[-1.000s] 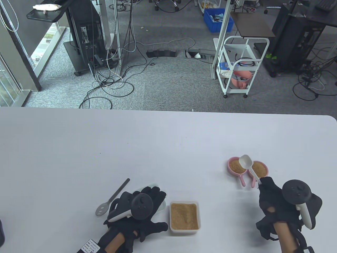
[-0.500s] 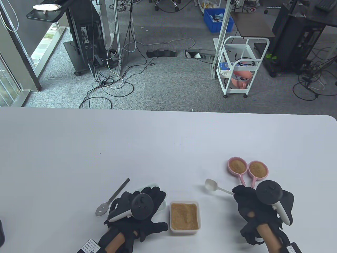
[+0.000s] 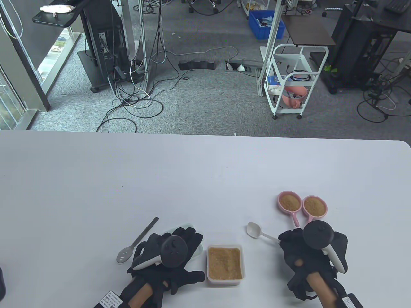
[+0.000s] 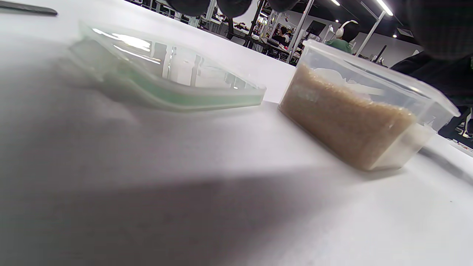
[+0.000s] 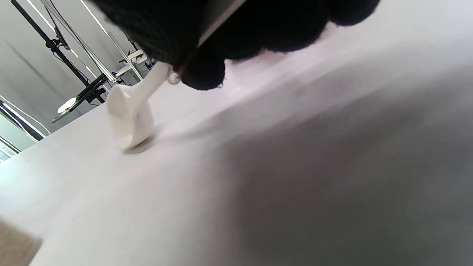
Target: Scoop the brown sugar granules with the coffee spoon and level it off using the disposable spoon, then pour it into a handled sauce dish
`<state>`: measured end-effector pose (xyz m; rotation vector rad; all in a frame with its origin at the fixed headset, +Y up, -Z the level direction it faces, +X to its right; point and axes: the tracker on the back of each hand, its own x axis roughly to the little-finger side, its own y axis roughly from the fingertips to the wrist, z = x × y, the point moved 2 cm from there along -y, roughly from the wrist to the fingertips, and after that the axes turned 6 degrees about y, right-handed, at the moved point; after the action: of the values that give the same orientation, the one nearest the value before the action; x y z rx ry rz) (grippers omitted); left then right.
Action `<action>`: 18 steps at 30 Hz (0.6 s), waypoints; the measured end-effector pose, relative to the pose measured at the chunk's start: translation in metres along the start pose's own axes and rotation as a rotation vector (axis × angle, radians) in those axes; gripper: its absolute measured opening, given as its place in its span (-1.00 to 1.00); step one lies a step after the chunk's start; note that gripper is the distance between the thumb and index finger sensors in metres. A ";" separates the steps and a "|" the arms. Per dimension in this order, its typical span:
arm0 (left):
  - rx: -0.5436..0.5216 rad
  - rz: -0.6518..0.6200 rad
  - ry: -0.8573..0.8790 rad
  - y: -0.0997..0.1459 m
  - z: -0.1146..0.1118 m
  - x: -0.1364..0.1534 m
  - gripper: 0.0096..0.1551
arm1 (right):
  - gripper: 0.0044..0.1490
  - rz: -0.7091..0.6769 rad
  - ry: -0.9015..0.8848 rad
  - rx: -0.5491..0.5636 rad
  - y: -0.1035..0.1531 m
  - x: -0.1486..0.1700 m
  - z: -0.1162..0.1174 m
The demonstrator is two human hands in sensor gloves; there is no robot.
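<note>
My right hand [image 3: 290,240] pinches the handle of the white coffee spoon [image 3: 253,230], and its empty bowl points left. In the right wrist view the coffee spoon [image 5: 130,117] rests its bowl on the table below my curled fingers [image 5: 207,70]. It lies between the clear tub of brown sugar [image 3: 224,265] and two pink handled sauce dishes [image 3: 290,202] [image 3: 315,206], both holding sugar. My left hand [image 3: 184,232] lies flat on the tub's lid [image 3: 199,249]. The grey disposable spoon [image 3: 138,240] lies untouched to its left. The left wrist view shows the lid [image 4: 166,77] and the tub [image 4: 354,122].
The white table [image 3: 128,179] stretches far beyond the objects, with its far edge and rounded right corner ahead. A dark object [image 3: 1,282] shows at the bottom left edge. The floor beyond holds cables and a white cart [image 3: 293,80].
My right hand has carried the white spoon from above the pink dishes left and down toward me, so its bowl now touches the table right of the tub. The left hand stayed still.
</note>
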<state>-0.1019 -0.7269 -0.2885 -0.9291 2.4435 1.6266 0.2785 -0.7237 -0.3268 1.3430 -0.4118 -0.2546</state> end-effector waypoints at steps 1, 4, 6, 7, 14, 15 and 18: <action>0.000 0.000 0.000 0.000 0.000 0.000 0.31 | -0.49 -0.004 0.005 -0.009 0.000 -0.001 0.001; 0.002 0.000 0.000 0.000 0.000 0.000 0.30 | -0.48 -0.018 0.038 -0.019 -0.002 -0.003 0.004; 0.003 0.001 0.000 0.000 0.000 0.000 0.31 | -0.47 -0.031 0.055 -0.038 -0.003 -0.005 0.007; 0.003 0.002 0.000 0.000 0.000 0.000 0.31 | -0.45 -0.033 0.058 -0.040 -0.004 -0.005 0.008; 0.004 0.002 0.000 0.000 0.000 0.000 0.30 | -0.47 -0.025 0.142 -0.030 -0.008 -0.006 0.014; 0.003 0.002 0.000 0.000 0.000 0.000 0.31 | -0.48 -0.020 0.148 -0.034 -0.009 -0.006 0.015; 0.003 0.002 0.000 0.000 0.000 0.000 0.31 | -0.50 -0.023 0.164 -0.041 -0.009 -0.007 0.016</action>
<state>-0.1019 -0.7274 -0.2884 -0.9269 2.4474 1.6224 0.2658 -0.7369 -0.3336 1.3175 -0.2528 -0.1693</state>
